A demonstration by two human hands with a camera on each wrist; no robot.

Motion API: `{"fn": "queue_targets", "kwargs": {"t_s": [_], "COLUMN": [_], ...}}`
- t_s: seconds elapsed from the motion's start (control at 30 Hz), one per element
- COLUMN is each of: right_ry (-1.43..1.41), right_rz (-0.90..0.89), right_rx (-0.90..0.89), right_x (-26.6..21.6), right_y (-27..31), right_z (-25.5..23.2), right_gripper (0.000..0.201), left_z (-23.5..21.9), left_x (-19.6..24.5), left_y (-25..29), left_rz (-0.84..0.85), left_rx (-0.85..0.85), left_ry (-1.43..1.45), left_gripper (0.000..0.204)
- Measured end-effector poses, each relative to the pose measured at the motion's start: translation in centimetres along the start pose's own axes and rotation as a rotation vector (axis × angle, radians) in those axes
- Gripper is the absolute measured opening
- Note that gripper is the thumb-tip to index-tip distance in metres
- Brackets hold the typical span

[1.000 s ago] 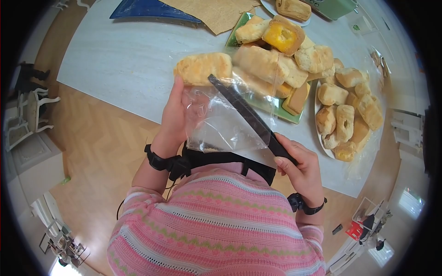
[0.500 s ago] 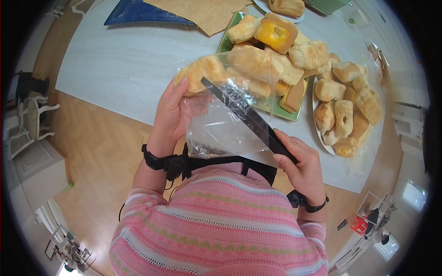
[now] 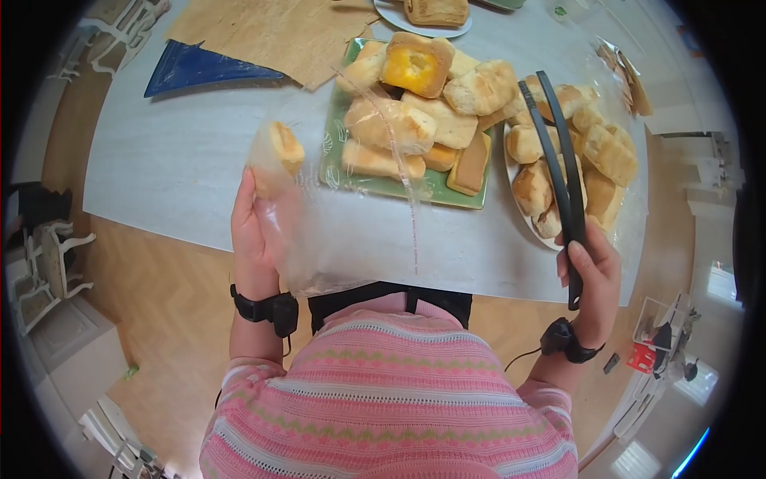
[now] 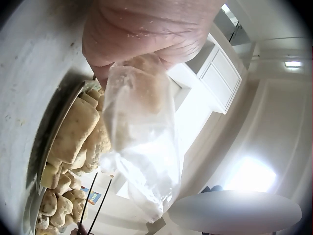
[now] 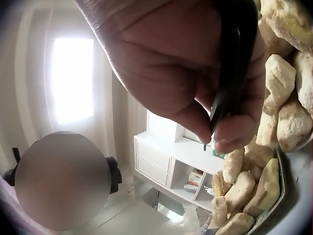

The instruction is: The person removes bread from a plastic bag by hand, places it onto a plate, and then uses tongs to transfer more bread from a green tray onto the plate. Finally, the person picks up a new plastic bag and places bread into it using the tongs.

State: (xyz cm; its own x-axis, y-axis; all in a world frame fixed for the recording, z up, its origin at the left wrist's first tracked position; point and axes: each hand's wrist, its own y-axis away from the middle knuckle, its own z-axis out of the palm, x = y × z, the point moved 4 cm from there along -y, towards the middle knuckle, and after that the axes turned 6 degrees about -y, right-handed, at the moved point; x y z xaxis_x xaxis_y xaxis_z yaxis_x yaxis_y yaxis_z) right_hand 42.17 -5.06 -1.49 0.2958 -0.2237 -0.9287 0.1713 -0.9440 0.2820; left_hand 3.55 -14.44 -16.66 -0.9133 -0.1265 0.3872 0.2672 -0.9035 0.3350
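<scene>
My left hand (image 3: 254, 227) holds a clear plastic bag (image 3: 359, 239) at its left side, with a bread roll (image 3: 286, 148) inside above the thumb. The bag spreads to the right and overlaps the front of a green rectangular plate (image 3: 447, 196) piled with bread rolls and square buns. In the left wrist view the bag (image 4: 142, 132) hangs below the fingers. On the right, my right hand (image 3: 594, 267) grips black tongs (image 3: 568, 195) by their lower end. Their arms stand apart, tips over the rolls on a white oval plate (image 3: 511, 180).
A blue tray (image 3: 203, 70) and a sheet of brown paper (image 3: 255, 36) lie at the back left of the table (image 3: 152, 152). Behind the green plate is a small white plate (image 3: 392, 17) with a bun. Crumpled clear plastic (image 3: 606, 60) lies at the back right.
My right hand has moved the tongs from over the bag rightward to the oval plate, and their arms have spread. My left hand has shifted left with the bag, turning the roll more upright.
</scene>
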Motion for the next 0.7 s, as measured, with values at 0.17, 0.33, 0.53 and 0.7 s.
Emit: {"fn": "queue_targets", "kwargs": {"t_s": [0.17,0.33,0.53,0.7], "right_ry": [-0.008,-0.106,-0.202,-0.224], "right_rz": [0.097,0.122,0.228,0.215], "right_rx": [-0.062,-0.053,-0.159,-0.217], "right_x": [0.0,1.4,3.5,4.3], "right_y": [-0.4,0.8,0.3,-0.9], "right_z": [-0.8,-1.3,-0.1,1.4], "right_gripper": [0.043,0.043,0.044,0.045], "left_z": [-0.9,-0.7,-0.2,0.1], "left_x": [-0.1,-0.3,-0.4,-0.4], "left_y": [0.0,-0.2,-0.5,-0.2], "left_rz": [0.013,0.035,0.033,0.020], "left_rx": [-0.030,0.140,0.125,0.061], "left_ry": [-0.096,-0.089,-0.075,-0.082], "left_gripper": [0.044,0.043,0.039,0.041]}}
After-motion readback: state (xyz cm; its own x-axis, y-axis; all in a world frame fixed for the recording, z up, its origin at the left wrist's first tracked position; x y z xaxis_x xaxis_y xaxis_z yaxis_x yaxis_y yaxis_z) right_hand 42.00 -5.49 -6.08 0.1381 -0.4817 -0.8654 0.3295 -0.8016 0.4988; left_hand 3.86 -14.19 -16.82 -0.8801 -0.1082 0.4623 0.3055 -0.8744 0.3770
